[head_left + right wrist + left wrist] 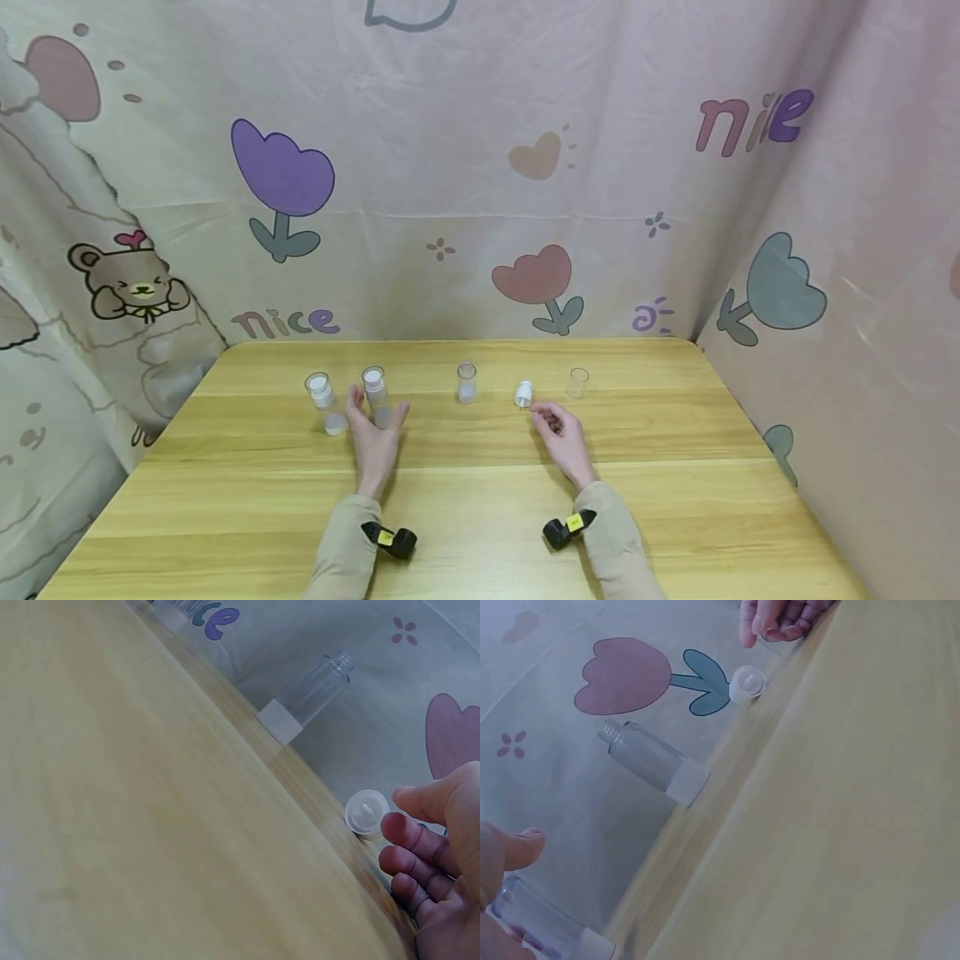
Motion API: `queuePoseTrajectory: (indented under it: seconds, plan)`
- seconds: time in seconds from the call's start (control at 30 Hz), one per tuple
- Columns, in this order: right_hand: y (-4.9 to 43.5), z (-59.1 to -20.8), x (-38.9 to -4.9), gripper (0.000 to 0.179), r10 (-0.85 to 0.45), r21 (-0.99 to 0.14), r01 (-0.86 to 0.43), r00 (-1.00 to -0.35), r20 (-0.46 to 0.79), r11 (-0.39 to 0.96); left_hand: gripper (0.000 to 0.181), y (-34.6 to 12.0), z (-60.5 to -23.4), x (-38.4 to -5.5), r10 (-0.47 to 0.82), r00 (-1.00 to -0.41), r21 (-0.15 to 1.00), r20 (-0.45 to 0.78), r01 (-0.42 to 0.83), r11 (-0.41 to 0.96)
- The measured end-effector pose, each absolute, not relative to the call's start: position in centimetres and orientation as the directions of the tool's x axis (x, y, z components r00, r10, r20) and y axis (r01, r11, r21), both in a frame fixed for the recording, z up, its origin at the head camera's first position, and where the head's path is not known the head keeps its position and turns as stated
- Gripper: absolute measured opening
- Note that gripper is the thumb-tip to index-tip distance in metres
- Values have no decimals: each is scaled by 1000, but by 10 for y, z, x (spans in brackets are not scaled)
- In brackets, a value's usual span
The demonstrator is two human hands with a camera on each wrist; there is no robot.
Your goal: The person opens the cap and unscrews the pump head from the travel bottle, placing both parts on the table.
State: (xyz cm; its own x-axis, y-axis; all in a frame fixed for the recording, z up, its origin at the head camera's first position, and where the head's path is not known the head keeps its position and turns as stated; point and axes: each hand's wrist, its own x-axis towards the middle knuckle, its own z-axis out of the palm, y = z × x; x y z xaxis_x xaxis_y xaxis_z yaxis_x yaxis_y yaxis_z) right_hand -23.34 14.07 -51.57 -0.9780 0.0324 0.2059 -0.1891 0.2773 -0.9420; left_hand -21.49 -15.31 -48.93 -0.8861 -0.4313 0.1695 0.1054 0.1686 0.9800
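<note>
My left hand (377, 442) reaches around a clear bottle with a white top (377, 400), thumb and fingers spread on either side. The left wrist view shows the thumb (521, 849) standing off that bottle's clear wall. My right hand (562, 437) has its fingers loosely bent beside a small white pump top (523, 394). That top lies on its side with its open end facing me. In the right wrist view, thumb and forefinger are apart, right at the rim of the pump top (366, 812), with nothing between them.
Left of my left hand stands another white-topped clear bottle (327, 404). An uncapped bottle with a threaded neck (467, 383) stands mid-table. A clear cover (577, 383) stands right of the pump top. A patterned curtain (420, 275) hangs behind the wooden table (480, 500).
</note>
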Motion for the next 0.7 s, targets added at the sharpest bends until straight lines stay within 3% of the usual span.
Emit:
queuePoseTrajectory:
  seconds: [0.2,0.7]
  plan:
    - [141,-516,-232,16,31,-944,-186,-979,202,273,95,-158,-493,-218,-383,-919,990,97,49,135]
    - [142,-517,-234,17,24,-943,-197,-977,211,269,87,-168,-501,-222,-311,-949,983,48,-11,186]
